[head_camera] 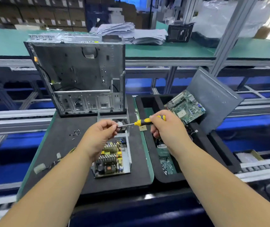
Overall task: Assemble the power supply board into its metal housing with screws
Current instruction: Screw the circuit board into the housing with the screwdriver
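At centre left of the frame a few loose screws point(75, 133) are scattered on the dark mat point(62, 145). Just right of them the left hand point(101, 133) is held with its fingertips pinched together at the tip of the screwdriver point(147, 121); a screw is probably being set on the bit, though the screw itself is too small to be made out. Below the hands, in the lower centre, the power supply board point(110, 158) is seen lying inside its open metal housing point(127, 154), crowded with yellow parts, a finned heat sink and coils. The yellow-and-black handle is gripped by the right hand point(163, 126), fingers curled round it. The screw-loading step is judged to be in hand; next, the bit must be lowered squarely onto a mounting hole.
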{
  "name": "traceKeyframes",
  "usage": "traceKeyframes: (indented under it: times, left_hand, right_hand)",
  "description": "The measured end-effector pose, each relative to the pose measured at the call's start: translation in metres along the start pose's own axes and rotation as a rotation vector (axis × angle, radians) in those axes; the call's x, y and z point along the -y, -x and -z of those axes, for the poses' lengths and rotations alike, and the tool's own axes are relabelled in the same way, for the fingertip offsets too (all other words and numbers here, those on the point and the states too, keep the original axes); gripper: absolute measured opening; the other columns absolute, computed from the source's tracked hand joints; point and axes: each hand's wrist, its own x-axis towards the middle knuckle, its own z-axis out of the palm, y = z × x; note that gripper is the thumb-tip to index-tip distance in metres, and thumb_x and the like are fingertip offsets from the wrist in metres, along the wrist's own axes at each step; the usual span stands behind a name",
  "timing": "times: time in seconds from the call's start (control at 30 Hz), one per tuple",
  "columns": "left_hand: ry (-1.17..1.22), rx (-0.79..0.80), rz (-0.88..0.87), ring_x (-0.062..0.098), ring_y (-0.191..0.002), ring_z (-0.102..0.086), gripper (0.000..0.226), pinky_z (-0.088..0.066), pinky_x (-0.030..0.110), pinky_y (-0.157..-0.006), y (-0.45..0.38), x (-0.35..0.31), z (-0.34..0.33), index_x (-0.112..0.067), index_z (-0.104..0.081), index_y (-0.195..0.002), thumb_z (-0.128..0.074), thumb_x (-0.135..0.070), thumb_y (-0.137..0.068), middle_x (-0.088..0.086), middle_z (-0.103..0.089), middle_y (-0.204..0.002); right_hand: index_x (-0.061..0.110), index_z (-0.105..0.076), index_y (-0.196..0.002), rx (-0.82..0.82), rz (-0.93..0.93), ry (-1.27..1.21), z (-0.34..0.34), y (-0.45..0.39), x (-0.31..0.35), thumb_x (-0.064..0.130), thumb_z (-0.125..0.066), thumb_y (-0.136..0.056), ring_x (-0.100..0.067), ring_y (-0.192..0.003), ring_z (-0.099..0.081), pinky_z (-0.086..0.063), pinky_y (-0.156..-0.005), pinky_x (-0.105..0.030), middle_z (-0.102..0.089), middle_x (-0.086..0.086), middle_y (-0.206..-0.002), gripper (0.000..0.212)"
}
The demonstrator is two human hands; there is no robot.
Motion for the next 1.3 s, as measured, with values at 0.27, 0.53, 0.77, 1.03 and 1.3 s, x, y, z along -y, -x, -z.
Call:
traceKeyframes:
  times: [0.27, 0.53, 0.77, 1.03, 1.3]
  left_hand:
    - [-0.086, -0.029, -0.038, 0.013, -0.069, -0.054, 0.021, -0.049, 0.016, -0.063, 0.063, 0.004, -0.025, -0.009, -0.060, -0.084, -0.049, 0.001, -0.098, 0.005, -0.060, -0.077]
    - [-0.104, -0.055, -0.053, 0.005, -0.083, -0.066, 0.015, -0.049, 0.018, -0.077, 0.088, 0.019, -0.004, -0.013, -0.062, -0.103, -0.049, -0.006, -0.100, -0.001, -0.069, -0.092]
    - [-0.215, -0.345, 0.051, 0.012, -0.092, -0.060, 0.024, -0.046, 0.024, -0.081, 0.082, 0.046, 0.059, -0.022, -0.059, -0.101, -0.042, -0.005, -0.100, 0.004, -0.066, -0.103]
    - [-0.627, -0.134, 0.149, 0.013, -0.085, -0.056, 0.031, -0.042, 0.011, -0.075, 0.087, 0.095, 0.101, -0.020, -0.059, -0.106, -0.061, 0.003, -0.084, 0.002, -0.061, -0.104]
    - [-0.953, 0.022, 0.086, 0.014, -0.096, -0.057, 0.037, -0.048, 0.028, -0.089, 0.064, 0.134, 0.107, -0.025, -0.058, -0.111, -0.077, -0.021, -0.078, -0.003, -0.058, -0.109]
  right_hand:
    - [0.012, -0.062, -0.087, 0.067, 0.021, -0.029, 0.026, 0.045, -0.014, 0.020, -0.056, -0.091, -0.010, -0.049, -0.052, -0.044, -0.048, -0.017, -0.062, 0.002, -0.055, 0.010]
    - [0.015, -0.062, -0.086, 0.129, 0.031, 0.045, 0.012, 0.068, -0.019, 0.022, -0.055, -0.089, -0.008, -0.050, -0.053, -0.047, -0.055, -0.027, -0.063, 0.003, -0.056, 0.010]
    - [0.028, -0.058, -0.080, 0.145, 0.092, 0.254, -0.025, 0.068, -0.032, 0.031, -0.055, -0.084, -0.016, -0.057, -0.058, -0.054, -0.065, -0.044, -0.065, 0.001, -0.062, 0.006]
    - [0.029, -0.052, -0.084, 0.266, 0.138, 0.599, -0.083, 0.066, -0.048, 0.031, -0.057, -0.090, -0.014, -0.052, -0.046, -0.038, -0.049, -0.027, -0.059, 0.002, -0.066, 0.008]
    - [0.025, -0.051, -0.097, 0.357, 0.183, 0.848, -0.118, 0.063, -0.049, 0.032, -0.054, -0.093, -0.014, -0.059, -0.050, -0.035, -0.050, -0.029, -0.055, 0.004, -0.070, 0.009]
